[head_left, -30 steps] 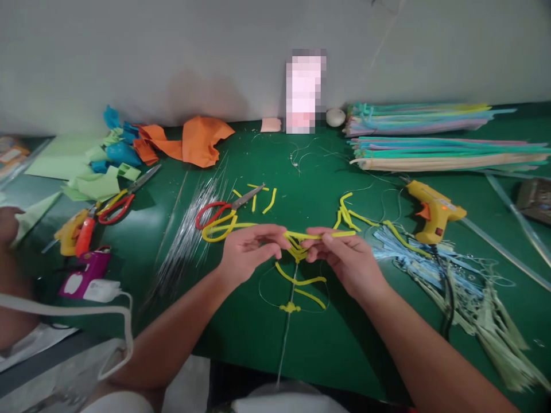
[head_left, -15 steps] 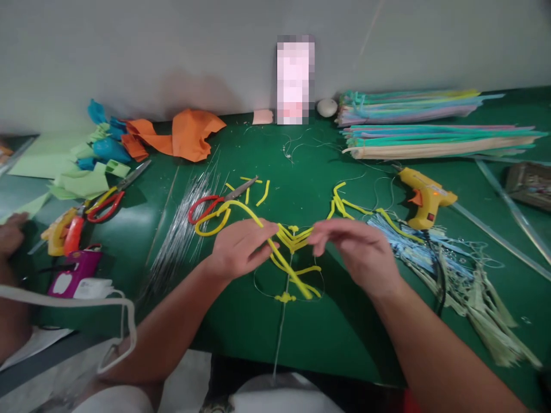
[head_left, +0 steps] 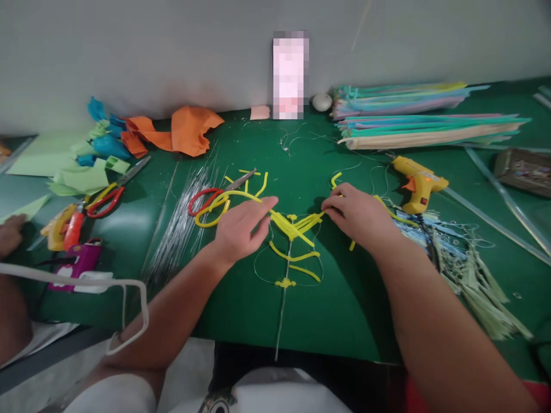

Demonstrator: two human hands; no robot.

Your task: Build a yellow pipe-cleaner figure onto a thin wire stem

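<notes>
A thin wire frame (head_left: 289,256) lies on the green table (head_left: 241,310), with yellow strips fanned across it and a small yellow knot (head_left: 284,283) on its stem. My left hand (head_left: 244,225) lies on a long yellow strip (head_left: 224,201) with its fingers stretched out flat, just left of the frame. My right hand (head_left: 356,216) is at the frame's right side with its fingers curled down. Its fingertips are on the ends of the fanned strips (head_left: 313,221), and a short yellow piece (head_left: 353,245) pokes out under the palm.
Red-handled scissors (head_left: 213,197) and a bundle of thin wires (head_left: 181,226) lie left of my left hand. A yellow glue gun (head_left: 416,182) stands at the right, above blue and green tassels (head_left: 467,269). Coloured strip stacks (head_left: 426,123) lie behind. Another person's hand (head_left: 9,234) is at the far left.
Both hands have dropped from holding the strips above the table to the surface and moved apart. The left opened flat over the long strip, and the right slid right to the fanned strip ends.
</notes>
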